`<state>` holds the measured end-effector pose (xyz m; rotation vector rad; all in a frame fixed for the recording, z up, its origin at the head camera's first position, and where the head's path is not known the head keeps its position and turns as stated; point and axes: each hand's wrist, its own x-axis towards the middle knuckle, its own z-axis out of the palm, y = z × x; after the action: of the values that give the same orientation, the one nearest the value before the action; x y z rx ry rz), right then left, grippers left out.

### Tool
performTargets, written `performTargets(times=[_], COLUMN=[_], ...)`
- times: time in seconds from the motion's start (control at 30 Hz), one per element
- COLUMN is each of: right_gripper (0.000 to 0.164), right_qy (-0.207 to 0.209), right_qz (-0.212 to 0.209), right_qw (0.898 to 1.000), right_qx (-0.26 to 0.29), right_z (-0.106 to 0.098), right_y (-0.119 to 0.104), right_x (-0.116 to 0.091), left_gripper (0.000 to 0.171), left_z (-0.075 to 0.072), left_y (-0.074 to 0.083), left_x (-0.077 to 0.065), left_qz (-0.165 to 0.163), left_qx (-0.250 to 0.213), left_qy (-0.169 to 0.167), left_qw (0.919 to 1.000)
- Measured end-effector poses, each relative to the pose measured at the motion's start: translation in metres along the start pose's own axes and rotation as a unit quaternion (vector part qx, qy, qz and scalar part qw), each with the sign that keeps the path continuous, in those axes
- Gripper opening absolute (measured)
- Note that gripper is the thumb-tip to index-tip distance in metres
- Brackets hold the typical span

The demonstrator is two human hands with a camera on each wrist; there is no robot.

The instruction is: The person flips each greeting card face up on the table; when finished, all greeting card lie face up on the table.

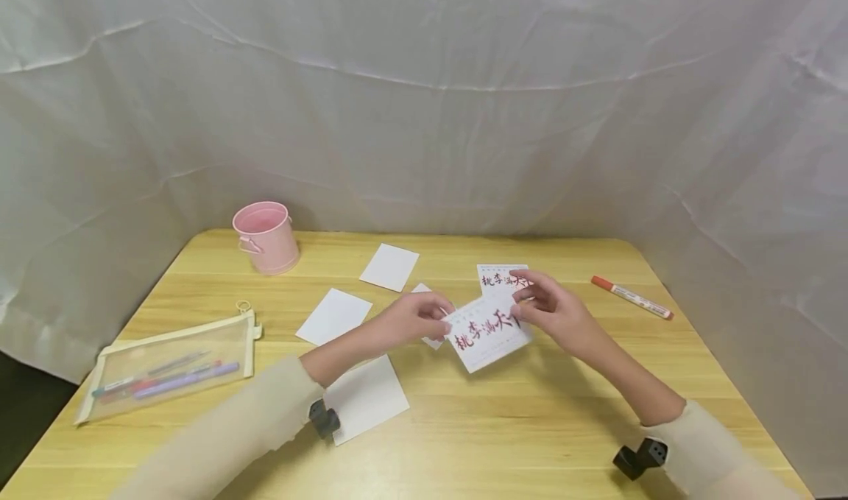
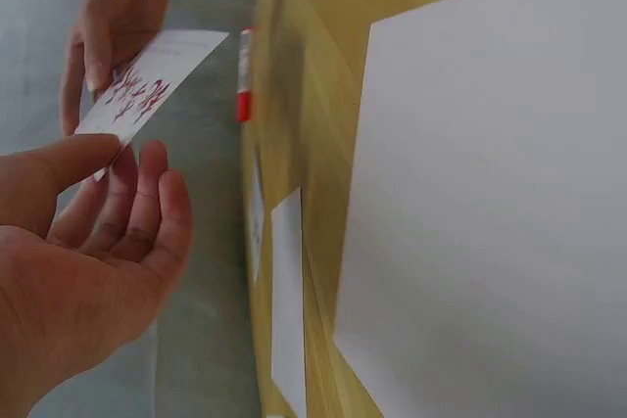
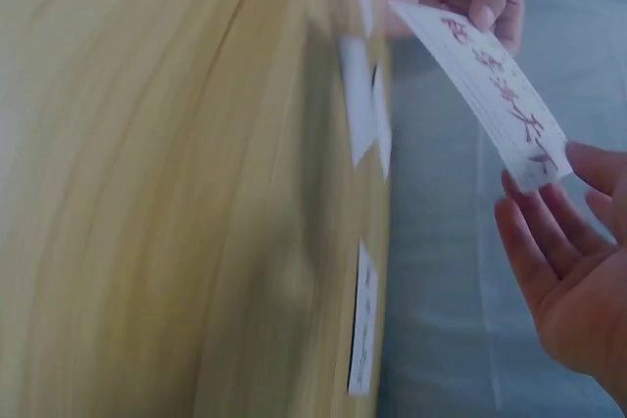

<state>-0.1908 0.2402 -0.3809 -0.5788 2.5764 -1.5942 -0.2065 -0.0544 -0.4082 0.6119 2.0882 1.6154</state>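
Note:
A white card (image 1: 483,342) with red brush-written characters is held tilted above the table between both hands. My left hand (image 1: 414,316) pinches its left edge; in the left wrist view the thumb (image 2: 83,159) lies on top of the card. At the opposite edge my right hand (image 1: 559,316) holds the card between thumb and fingers, as the right wrist view shows. Just behind, a second card (image 1: 498,280) with the same red characters lies on the table, partly covered by the held card and right hand. A blank white card (image 1: 420,289) is partly hidden behind my left hand.
More blank white cards (image 1: 389,266) lie left of centre, one (image 1: 371,397) beside my left forearm. A pink bucket (image 1: 268,242) stands at the back left. A mesh pouch (image 1: 172,360) with several pens lies front left. A red-capped marker (image 1: 632,297) lies at the right.

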Motion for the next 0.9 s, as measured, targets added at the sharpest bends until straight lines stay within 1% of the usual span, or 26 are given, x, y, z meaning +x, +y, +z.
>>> performTargets(times=[0.07, 0.13, 0.23, 0.33, 0.37, 0.43, 0.53, 0.6, 0.7, 0.77, 0.87, 0.9], right_gripper=[0.048, 0.041, 0.034, 0.031, 0.031, 0.029, 0.028, 0.028, 0.028, 0.027, 0.024, 0.025], right_qy=[-0.012, -0.017, -0.023, -0.027, -0.028, -0.03, -0.033, -0.034, -0.035, -0.035, -0.037, -0.037], right_qz=[0.002, 0.009, 0.024, 0.036, 0.041, 0.054, 0.075, 0.086, 0.09, 0.079, 0.059, 0.052], right_qw=[0.999, 0.997, 0.994, 0.99, 0.989, 0.986, 0.981, 0.979, 0.977, 0.975, 0.969, 0.967], right_qx=[-0.043, -0.079, -0.106, -0.132, -0.139, -0.156, -0.175, -0.183, -0.188, -0.203, -0.237, -0.247], right_z=[-0.007, -0.013, -0.022, -0.03, -0.033, -0.036, -0.039, -0.04, -0.041, -0.041, -0.04, -0.04], right_y=[0.006, 0.014, 0.029, 0.043, 0.047, 0.055, 0.063, 0.067, 0.074, 0.079, 0.086, 0.087], right_x=[-0.001, -0.003, -0.005, -0.007, -0.008, -0.008, -0.008, -0.008, -0.007, -0.006, -0.007, -0.007], left_gripper=[0.024, 0.024, 0.024, 0.023, 0.022, 0.021, 0.019, 0.019, 0.017, 0.017, 0.017, 0.018], left_z=[0.007, 0.014, 0.024, 0.034, 0.037, 0.042, 0.049, 0.052, 0.056, 0.058, 0.059, 0.059], left_y=[0.0, -0.001, -0.003, -0.004, -0.003, -0.004, -0.005, -0.006, -0.008, -0.009, -0.011, -0.011], left_x=[0.013, 0.026, 0.045, 0.061, 0.065, 0.074, 0.085, 0.092, 0.1, 0.103, 0.105, 0.105], left_qz=[-0.008, -0.012, -0.013, -0.01, -0.01, -0.004, 0.002, 0.007, 0.005, 0.009, 0.02, 0.024], left_qx=[0.031, 0.061, 0.112, 0.16, 0.181, 0.229, 0.301, 0.34, 0.369, 0.384, 0.399, 0.401], left_qy=[-0.014, -0.018, -0.014, -0.012, -0.013, -0.018, -0.024, -0.027, -0.029, -0.03, -0.032, -0.034], left_qw=[0.9994, 0.9979, 0.9935, 0.9869, 0.9833, 0.9733, 0.9532, 0.94, 0.9289, 0.9227, 0.9161, 0.915])
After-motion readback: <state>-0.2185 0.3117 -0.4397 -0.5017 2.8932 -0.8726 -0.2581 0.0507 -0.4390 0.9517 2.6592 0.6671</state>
